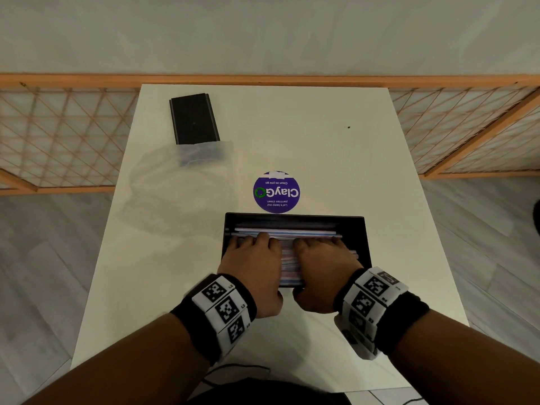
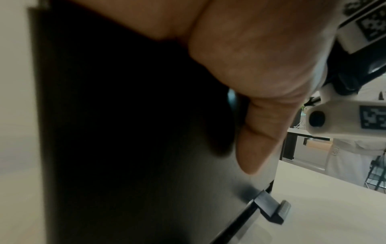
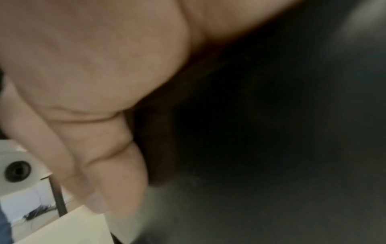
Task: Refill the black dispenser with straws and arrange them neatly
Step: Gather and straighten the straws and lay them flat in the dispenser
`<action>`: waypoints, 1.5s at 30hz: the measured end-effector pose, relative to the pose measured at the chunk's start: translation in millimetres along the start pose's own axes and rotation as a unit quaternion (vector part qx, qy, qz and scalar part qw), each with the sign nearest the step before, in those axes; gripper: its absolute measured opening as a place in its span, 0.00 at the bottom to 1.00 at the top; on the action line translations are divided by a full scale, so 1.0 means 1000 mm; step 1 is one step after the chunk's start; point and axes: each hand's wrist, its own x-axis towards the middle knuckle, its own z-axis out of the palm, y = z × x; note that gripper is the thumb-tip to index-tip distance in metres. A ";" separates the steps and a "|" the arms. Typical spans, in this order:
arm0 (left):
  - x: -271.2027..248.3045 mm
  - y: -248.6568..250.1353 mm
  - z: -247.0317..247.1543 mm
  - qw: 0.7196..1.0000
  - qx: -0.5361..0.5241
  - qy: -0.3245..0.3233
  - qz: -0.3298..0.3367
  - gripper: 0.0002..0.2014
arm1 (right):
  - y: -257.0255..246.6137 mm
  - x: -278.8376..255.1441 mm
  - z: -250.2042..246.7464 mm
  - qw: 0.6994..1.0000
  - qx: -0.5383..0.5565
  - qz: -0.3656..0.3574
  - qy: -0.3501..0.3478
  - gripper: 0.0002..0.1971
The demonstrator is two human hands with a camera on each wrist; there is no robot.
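The black dispenser [image 1: 355, 229] stands open near the table's front, with a layer of pastel straws [image 1: 289, 258] lying crosswise inside. Both hands are on it side by side. My left hand [image 1: 251, 258] lies fingers-down on the left part of the straws, and my right hand [image 1: 324, 258] on the right part. Each thumb hangs down outside the near wall. The left wrist view shows the left thumb [image 2: 261, 132] lying flat along the dark wall [image 2: 135, 148]. In the blurred right wrist view the right thumb [image 3: 108, 173] rests against the same wall [image 3: 271, 148]. The fingertips are hidden.
A black lid [image 1: 194, 118] lies at the table's back left, its near end under a crumpled clear plastic bag [image 1: 181, 194]. A round purple sticker [image 1: 276, 192] sits just behind the dispenser. An orange lattice fence [image 1: 67, 133] runs behind the white table [image 1: 380, 159].
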 end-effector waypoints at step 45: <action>0.003 -0.003 0.001 0.999 -0.040 -0.003 0.015 0.35 | 0.006 -0.004 -0.001 0.999 0.014 0.035 -0.012 0.39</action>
